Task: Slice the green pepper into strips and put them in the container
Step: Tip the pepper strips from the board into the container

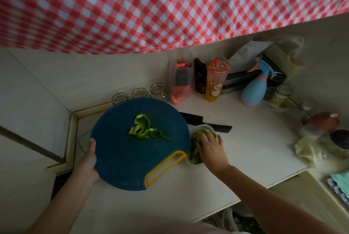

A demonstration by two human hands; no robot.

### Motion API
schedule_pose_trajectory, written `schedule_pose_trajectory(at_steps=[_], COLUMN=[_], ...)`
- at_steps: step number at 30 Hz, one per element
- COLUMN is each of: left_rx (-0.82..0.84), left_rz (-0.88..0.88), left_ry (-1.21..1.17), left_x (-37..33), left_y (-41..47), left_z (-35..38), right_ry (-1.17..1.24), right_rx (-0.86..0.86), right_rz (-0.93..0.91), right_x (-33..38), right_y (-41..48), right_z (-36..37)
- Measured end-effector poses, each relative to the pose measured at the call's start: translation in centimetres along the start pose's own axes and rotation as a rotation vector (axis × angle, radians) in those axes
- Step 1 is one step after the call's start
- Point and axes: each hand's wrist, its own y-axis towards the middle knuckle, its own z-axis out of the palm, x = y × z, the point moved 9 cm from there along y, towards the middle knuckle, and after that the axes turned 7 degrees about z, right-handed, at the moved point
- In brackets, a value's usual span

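A round blue cutting board (128,158) with a yellow handle slot is tilted up off the counter. My left hand (90,158) grips its left rim, thumb on top. A few green pepper strips (141,128) still lie on the board. To the board's right stands a clear plastic container (204,126) filled with pepper strips (193,150). My right hand (209,145) rests on top of the strips in the container, fingers spread and bent downward. A black knife (217,127) lies on the counter behind the container.
Three glass jars (139,93) line the wall behind the board. A drink cup (216,82), a dark bottle (200,77) and a blue spray bottle (255,90) stand at the back. Cloths and jars crowd the right edge. A checkered cloth (151,7) hangs overhead.
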Motion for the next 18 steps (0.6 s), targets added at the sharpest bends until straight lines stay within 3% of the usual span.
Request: schedule_pose_trajectory(at_steps=[5, 10, 18], left_rx=[0.026, 0.065, 0.129], left_rz=[-0.003, 0.007, -0.034], left_ry=[0.001, 0.003, 0.038], left_x=[-0.8, -1.0, 0.0], left_y=[0.3, 1.1, 0.6], left_z=[-0.9, -0.5, 4.0], right_ry=[0.144, 0.378, 0.231], right_rx=[0.022, -0.013, 0.183], right_rz=[0.027, -0.044, -0.258], right_x=[-0.3, 4.9, 14.0], right_y=[0.0, 2.4, 5.2], right_z=[-0.8, -4.9, -4.3])
